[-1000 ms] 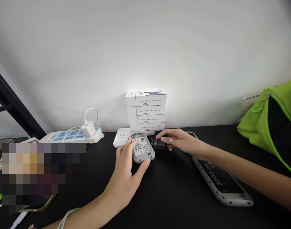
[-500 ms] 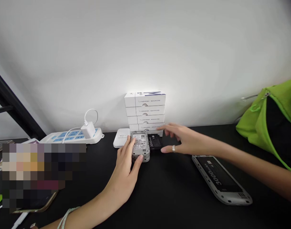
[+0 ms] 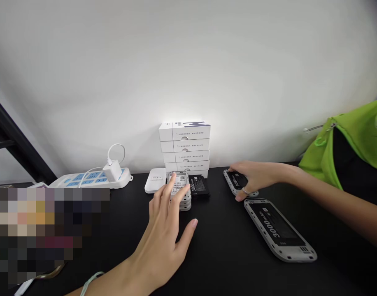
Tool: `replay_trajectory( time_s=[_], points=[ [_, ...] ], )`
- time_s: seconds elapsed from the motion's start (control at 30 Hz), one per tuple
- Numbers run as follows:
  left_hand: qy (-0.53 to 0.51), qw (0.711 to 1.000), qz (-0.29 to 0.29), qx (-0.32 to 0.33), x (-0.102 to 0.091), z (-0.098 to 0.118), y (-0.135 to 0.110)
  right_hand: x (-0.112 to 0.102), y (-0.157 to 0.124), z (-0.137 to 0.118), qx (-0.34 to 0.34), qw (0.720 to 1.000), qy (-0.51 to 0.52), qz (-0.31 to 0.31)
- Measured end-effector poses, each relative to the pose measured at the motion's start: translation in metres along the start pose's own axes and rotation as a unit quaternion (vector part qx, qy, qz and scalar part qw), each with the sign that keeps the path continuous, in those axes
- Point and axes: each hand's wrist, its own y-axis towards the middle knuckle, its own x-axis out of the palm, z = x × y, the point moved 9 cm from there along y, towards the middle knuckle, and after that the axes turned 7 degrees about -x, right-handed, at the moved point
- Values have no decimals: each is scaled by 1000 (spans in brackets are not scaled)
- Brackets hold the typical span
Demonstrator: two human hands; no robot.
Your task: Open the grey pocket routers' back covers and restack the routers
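head view: left grip released, fingers spread over a stack of grey devices near the bench's back edge; black 3000 mah battery just beside it; right grip clasping a lone grey device at the back edge.

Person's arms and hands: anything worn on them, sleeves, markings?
Both arms are bare, with no sleeves or gloves. The left hand has a thin pale cord bracelet at the wrist. The right hand wears a silver ring on one finger. No cables or markings show.
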Motion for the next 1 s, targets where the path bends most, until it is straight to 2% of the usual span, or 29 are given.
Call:
replay_trajectory(
  time_s=[0.1, 0.17, 0.23, 0.33, 0.4, 0.5, 0.63, 0.73, 0.87, 1.0],
  points=[
    [-8, 999, -17, 31, -1, 7, -2, 0, 1, -3, 12, 999, -38, -24],
    [-24, 997, -32, 66, -2, 14, -5, -10, -1, -17, 19, 998, -52, -8],
    [-43, 992, -35, 115, -4, 23, -9, -20, -8, -42, 22, 998, -66, 9],
    [-104, 980, -25, 165, -10, 33, -13, -22, -23, -97, -26, 998, -52, 9],
    [-165, 975, -33, 148, -9, 32, -13, -9, -33, -133, -67, 997, -14, -24],
    [-211, 971, -91, 66, 4, 22, -11, 18, -44, -159, -71, 995, 26, -64],
    [-172, 969, -178, -11, 28, 7, -17, 41, -44, -166, -109, 992, 54, -38],
    [-160, 967, -195, -24, 35, 0, -21, 49, -39, -159, -113, 990, 74, -32],
    [-164, 970, -179, -9, 31, 4, -19, 45, -31, -157, -93, 989, 107, -36],
    [-193, 973, -118, 56, 12, 17, -12, 28, -33, -162, -88, 986, 142, 15]
  ],
)
